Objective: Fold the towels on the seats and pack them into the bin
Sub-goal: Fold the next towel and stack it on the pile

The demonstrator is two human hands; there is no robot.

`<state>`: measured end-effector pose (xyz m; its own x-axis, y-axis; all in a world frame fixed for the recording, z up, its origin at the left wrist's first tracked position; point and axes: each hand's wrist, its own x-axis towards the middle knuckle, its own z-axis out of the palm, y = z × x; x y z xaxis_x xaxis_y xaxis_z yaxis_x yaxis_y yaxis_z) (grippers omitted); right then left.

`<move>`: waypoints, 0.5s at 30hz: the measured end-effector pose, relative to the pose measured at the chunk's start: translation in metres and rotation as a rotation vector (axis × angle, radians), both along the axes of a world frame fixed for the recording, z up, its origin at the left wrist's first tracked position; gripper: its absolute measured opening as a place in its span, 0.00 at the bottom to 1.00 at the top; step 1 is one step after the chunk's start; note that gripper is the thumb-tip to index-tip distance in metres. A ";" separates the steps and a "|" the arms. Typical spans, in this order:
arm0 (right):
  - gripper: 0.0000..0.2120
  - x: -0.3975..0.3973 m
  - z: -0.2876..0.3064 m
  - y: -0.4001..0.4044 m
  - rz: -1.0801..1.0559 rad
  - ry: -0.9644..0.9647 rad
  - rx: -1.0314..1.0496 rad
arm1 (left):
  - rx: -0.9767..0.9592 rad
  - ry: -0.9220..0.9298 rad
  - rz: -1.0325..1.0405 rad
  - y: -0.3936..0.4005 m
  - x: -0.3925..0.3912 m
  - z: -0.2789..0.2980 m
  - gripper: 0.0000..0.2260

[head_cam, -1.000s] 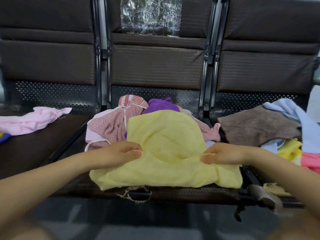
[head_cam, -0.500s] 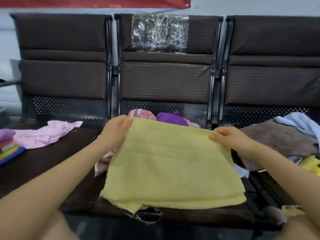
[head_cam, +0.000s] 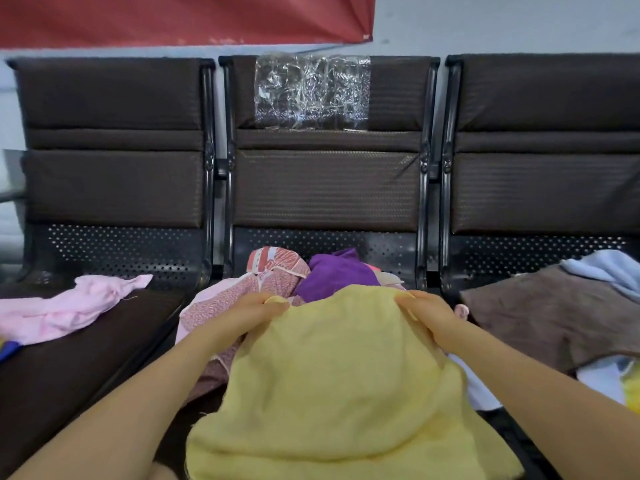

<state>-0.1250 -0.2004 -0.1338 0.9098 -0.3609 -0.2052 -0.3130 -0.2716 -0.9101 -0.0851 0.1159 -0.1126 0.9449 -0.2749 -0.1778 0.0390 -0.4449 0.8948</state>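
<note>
A yellow towel (head_cam: 346, 382) drapes over the front of the middle seat, its far edge raised. My left hand (head_cam: 254, 311) pinches the towel's far left corner. My right hand (head_cam: 427, 315) grips the far right corner. Behind the yellow towel lie a pink patterned towel (head_cam: 273, 275) and a purple towel (head_cam: 334, 273) in a heap on the same seat. No bin shows in this view.
A light pink towel (head_cam: 72, 306) lies on the left seat (head_cam: 69, 368). On the right seat sit a brown towel (head_cam: 550, 313), a pale blue one (head_cam: 613, 268) and a yellow piece (head_cam: 632, 389). Seat backs stand close behind, with clear plastic (head_cam: 311, 91) taped to the middle one.
Both hands first lifted the yellow towel up and spread it flat. They have now carried its top edge away from me and down toward the heap, so the cloth sags.
</note>
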 end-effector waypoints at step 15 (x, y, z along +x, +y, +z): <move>0.07 0.011 0.015 0.012 0.198 -0.082 -0.129 | 0.104 -0.026 -0.205 0.042 -0.006 -0.002 0.15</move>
